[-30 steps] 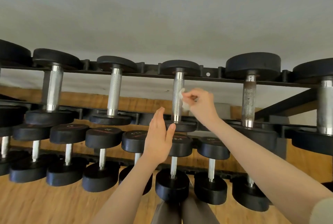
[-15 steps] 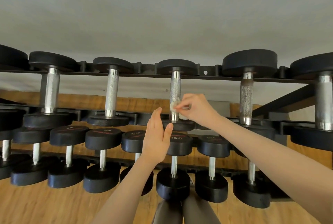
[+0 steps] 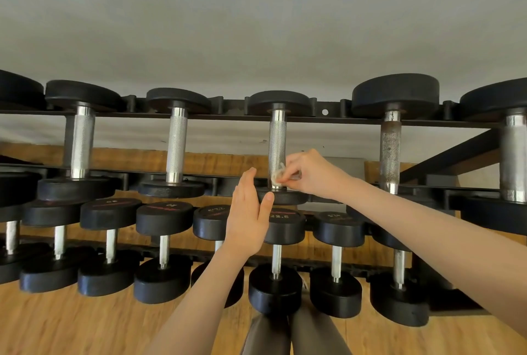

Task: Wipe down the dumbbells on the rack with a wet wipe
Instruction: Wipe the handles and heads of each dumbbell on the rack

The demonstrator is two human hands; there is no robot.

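A black rack (image 3: 325,120) carries rows of black dumbbells with steel handles. My right hand (image 3: 309,173) pinches a small crumpled white wet wipe (image 3: 277,175) against the lower end of the knurled handle of the middle top-row dumbbell (image 3: 277,140). My left hand (image 3: 248,217) is held flat with straight fingers just left of and below that handle, in front of the dumbbell's near head, holding nothing.
More dumbbells sit on the top row to the left (image 3: 176,149) and right (image 3: 390,149), the right one with a rusty handle. A lower row of smaller dumbbells (image 3: 164,220) runs below. Wooden floor (image 3: 57,326) lies underneath; my legs (image 3: 285,334) show at the bottom.
My right hand has slid the wipe down the handle from its middle to its lower end. My left hand has stayed nearly still.
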